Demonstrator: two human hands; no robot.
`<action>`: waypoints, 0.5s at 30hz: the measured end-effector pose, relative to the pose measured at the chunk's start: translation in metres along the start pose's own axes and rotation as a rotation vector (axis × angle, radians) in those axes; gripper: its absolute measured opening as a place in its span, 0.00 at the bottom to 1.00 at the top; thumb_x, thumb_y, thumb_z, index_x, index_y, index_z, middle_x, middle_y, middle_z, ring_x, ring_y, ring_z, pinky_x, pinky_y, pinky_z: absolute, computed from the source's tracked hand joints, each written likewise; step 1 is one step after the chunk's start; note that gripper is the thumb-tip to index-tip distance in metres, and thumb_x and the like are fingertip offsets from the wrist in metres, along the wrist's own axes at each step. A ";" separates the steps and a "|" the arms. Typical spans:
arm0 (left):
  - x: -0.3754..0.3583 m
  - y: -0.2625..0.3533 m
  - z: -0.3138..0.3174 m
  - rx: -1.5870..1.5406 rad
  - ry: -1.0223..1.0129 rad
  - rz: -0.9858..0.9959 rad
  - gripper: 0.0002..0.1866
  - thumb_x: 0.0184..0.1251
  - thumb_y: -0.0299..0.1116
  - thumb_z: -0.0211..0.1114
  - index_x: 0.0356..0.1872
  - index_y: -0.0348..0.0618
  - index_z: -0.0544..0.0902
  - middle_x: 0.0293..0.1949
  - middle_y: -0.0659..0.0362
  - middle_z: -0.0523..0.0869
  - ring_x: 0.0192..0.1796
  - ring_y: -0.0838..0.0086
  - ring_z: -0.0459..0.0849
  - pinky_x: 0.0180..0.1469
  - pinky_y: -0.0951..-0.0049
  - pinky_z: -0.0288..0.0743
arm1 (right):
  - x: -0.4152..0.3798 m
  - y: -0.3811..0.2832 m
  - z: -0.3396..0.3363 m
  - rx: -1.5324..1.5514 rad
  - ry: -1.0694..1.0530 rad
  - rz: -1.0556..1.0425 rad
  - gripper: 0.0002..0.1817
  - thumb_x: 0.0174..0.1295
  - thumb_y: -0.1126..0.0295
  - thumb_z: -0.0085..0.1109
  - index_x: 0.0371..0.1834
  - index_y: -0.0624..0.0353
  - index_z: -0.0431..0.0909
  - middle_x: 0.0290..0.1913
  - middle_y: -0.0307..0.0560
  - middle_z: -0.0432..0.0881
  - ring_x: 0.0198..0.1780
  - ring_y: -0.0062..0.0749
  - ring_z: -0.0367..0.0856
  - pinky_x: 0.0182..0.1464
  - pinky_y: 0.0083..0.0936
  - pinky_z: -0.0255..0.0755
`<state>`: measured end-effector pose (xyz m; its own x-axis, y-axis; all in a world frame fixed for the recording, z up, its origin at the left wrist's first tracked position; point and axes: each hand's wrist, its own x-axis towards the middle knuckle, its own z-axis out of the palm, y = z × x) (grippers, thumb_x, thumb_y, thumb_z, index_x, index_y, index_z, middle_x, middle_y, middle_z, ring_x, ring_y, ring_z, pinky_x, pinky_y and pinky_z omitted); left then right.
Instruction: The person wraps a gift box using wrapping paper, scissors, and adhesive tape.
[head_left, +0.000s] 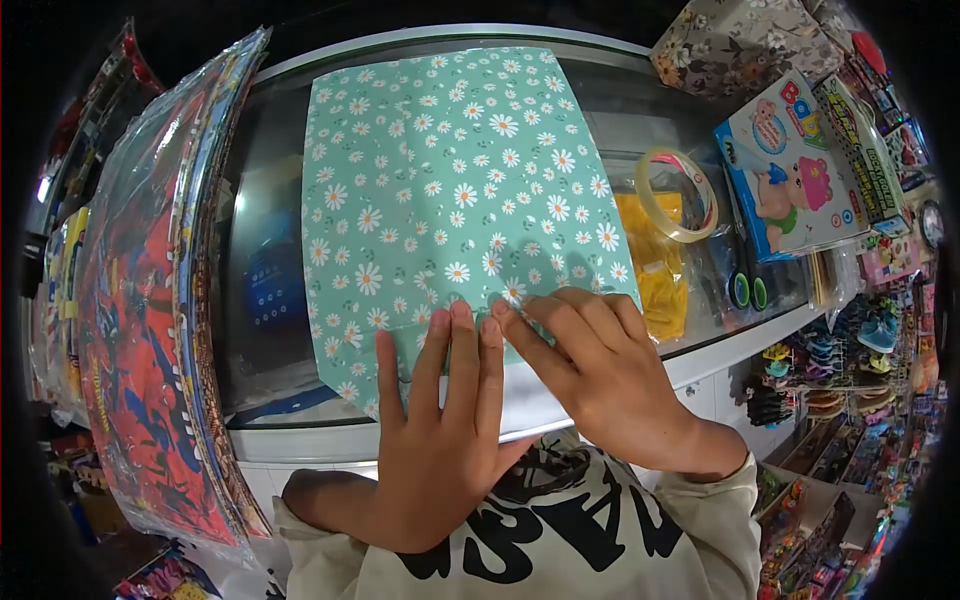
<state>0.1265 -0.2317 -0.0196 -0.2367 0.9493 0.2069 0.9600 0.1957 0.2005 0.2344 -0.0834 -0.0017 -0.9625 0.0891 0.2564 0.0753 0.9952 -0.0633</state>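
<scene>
A sheet of green daisy-patterned wrapping paper lies spread on a glass counter, with a crease across its near part. White underside shows at its near edge, below my hands. My left hand rests on the near left part of the paper, fingers stretched out and slightly apart. My right hand presses its fingertips on the paper just to the right, fingers bent a little and close to the left fingertips. Neither hand grips an object that I can make out.
Right of the paper are a roll of clear tape, a yellow packet, green-handled scissors and a boxed baby doll. A floral box stands behind. Plastic-wrapped printed bags hang at left. Shelves of goods line the right.
</scene>
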 end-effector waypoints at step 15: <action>-0.008 -0.016 -0.012 -0.014 -0.004 -0.089 0.61 0.47 0.75 0.61 0.67 0.25 0.65 0.66 0.35 0.67 0.72 0.39 0.62 0.70 0.42 0.59 | 0.012 -0.034 0.004 -0.069 -0.047 0.171 0.34 0.63 0.42 0.54 0.69 0.47 0.72 0.50 0.49 0.73 0.50 0.41 0.70 0.51 0.41 0.60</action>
<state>0.1118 -0.2457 -0.0133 -0.3201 0.9295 0.1834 0.9330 0.2756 0.2315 0.2197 -0.1168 0.0000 -0.9450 0.2568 0.2024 0.2550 0.9663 -0.0354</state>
